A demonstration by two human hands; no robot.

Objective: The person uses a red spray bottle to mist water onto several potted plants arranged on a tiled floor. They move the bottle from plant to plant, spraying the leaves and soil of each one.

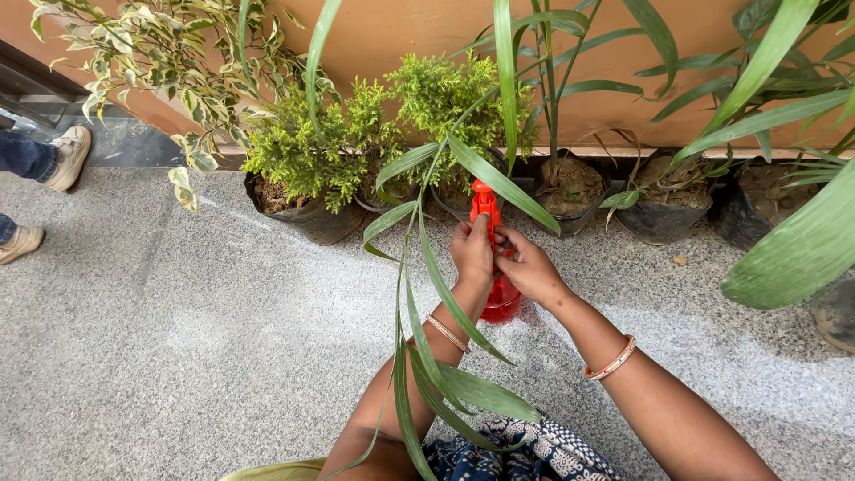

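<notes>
Left hand (472, 252) wraps the red spray bottle (499, 298) neck, steadying it upright on the floor (178, 338); right hand (527, 267) fingers curl around the nozzle head beside potted plants (307, 169).

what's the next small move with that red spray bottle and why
Probably tip the nozzle toward the bushy green plants. Both the left hand and right hand grip the red spray bottle, which stands on the floor in front of the pots.
</notes>
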